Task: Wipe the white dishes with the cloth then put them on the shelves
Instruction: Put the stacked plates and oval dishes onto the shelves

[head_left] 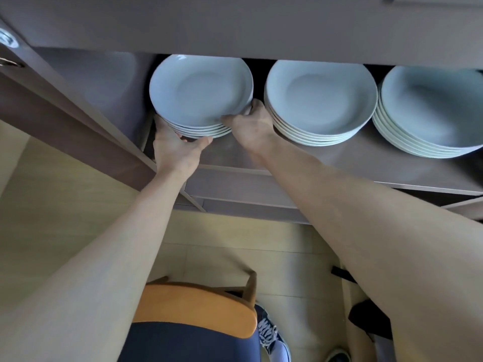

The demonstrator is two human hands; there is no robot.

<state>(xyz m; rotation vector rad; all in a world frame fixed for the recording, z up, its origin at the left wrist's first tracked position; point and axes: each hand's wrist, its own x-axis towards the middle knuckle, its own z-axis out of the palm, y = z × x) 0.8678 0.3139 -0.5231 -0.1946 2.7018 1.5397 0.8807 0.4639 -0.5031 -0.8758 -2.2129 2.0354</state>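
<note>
The left hand (175, 148) and right hand (251, 124) grip the plate stack (199, 92).

a home kitchen or dining corner is indicated. a brown cabinet (235, 24) is seen overhead, and its door (52, 118) is swung open at the left. on the open shelf (339, 163) household crockery is kept: three piles of white dishes are set side by side, a left stack (198, 92), a middle stack (318, 97) and a right stack (431, 111), each several pieces deep. below, the floor (287, 257) is laid with pale beige tiles. a wooden chair (193, 307) with an orange seat is drawn up just before the cabinet, and a blue laced sneaker (269, 333) is seen on the tiles beside it.
</note>
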